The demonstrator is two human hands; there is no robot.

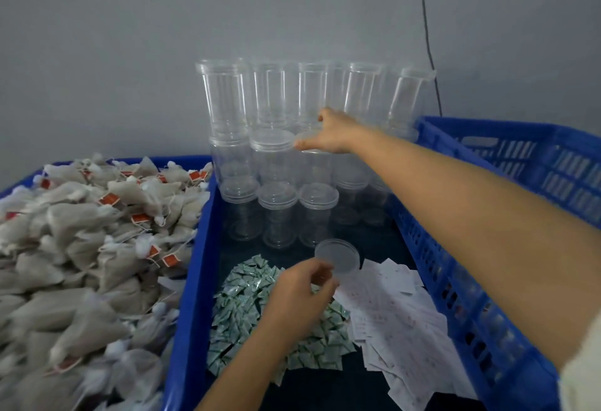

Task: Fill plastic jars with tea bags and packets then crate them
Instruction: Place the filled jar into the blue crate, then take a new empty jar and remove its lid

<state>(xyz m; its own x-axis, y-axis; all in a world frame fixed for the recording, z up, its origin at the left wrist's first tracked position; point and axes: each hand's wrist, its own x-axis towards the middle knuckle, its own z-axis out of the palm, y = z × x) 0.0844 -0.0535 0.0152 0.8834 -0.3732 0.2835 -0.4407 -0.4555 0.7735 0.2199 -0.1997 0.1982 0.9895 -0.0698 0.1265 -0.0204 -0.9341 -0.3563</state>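
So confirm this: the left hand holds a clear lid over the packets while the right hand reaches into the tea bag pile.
Wrong on one point. In the head view the right hand reaches to the stacked clear jars, not the tea bags. The left hand does hold the lid over the packets.

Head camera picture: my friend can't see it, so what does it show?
A right hand reaches to stacked clear plastic jars in a blue tray, while the left hand holds a clear lid. Green packets and white slips lie below; tea bags fill the left tray.
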